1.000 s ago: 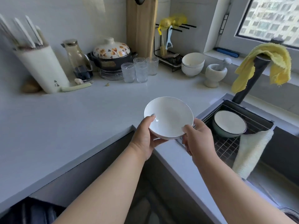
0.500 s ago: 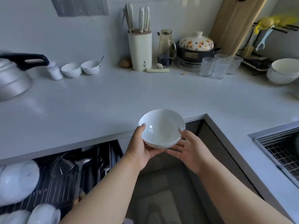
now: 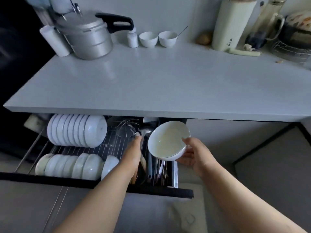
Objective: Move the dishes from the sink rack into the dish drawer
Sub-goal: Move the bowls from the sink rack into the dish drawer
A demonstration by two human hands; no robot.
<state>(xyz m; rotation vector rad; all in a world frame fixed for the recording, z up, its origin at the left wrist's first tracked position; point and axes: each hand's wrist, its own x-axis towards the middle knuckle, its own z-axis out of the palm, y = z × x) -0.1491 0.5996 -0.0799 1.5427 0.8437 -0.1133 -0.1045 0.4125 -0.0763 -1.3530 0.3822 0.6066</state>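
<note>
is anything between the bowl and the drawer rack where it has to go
Only the left hand, reaching into the drawer between the held bowl and the stacked bowls. Nothing else visibly blocks the way.

Counter (image 3: 168, 81) was the anchor here. At its back left corner sat a metal pressure cooker (image 3: 87, 37) with a black handle, a white roll (image 3: 53, 41) leaning just left of it. Right of the cooker stood a little white bottle (image 3: 132, 38), then two small white cups (image 3: 157, 38) side by side against the wall. Toward the back right corner was a cream knife block (image 3: 233, 24), a glass jug (image 3: 267, 26) beside it, and a dark pot (image 3: 297, 31) on a wire stand at the edge.
</note>
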